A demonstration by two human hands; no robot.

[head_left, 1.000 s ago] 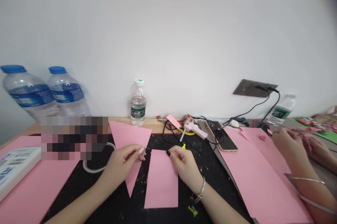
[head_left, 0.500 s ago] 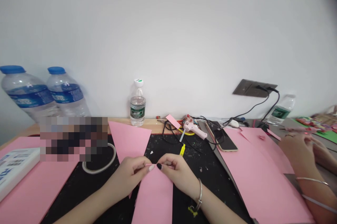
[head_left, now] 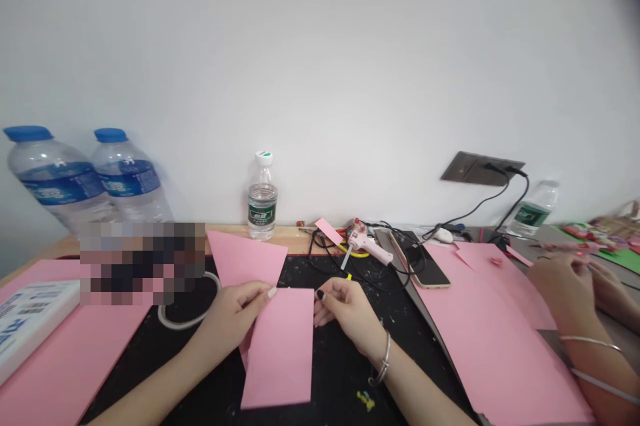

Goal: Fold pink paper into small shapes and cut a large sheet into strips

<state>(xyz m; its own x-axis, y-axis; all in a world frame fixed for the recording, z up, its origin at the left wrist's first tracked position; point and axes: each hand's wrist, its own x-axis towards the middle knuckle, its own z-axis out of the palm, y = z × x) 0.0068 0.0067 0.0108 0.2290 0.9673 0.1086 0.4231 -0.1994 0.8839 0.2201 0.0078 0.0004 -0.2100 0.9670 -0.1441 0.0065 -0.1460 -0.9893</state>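
Note:
A folded-looking rectangle of pink paper (head_left: 283,353) stands over the black mat, tipped slightly left. My left hand (head_left: 233,319) grips its upper left corner, thumb in front and the other fingers behind. At the upper right corner, my right hand (head_left: 347,309) has its thumb and bent fingers closed against the edge; its exact contact is partly hidden. Behind the left hand lies another pink paper piece (head_left: 247,256), tapering toward me, with its lower part covered by the hand and the held paper.
A pink glue gun (head_left: 367,246) with black cables lies behind my right hand, beside a phone (head_left: 423,259). Water bottles (head_left: 263,203) line the wall. A tape ring (head_left: 165,323) is at left, large pink sheets (head_left: 480,319) at right. Another person's hands (head_left: 570,286) work far right.
The held paper has lifted and shifted left, so its lower edge now shows. My hands have moved apart, from pinching together at its top edge to its two upper corners.

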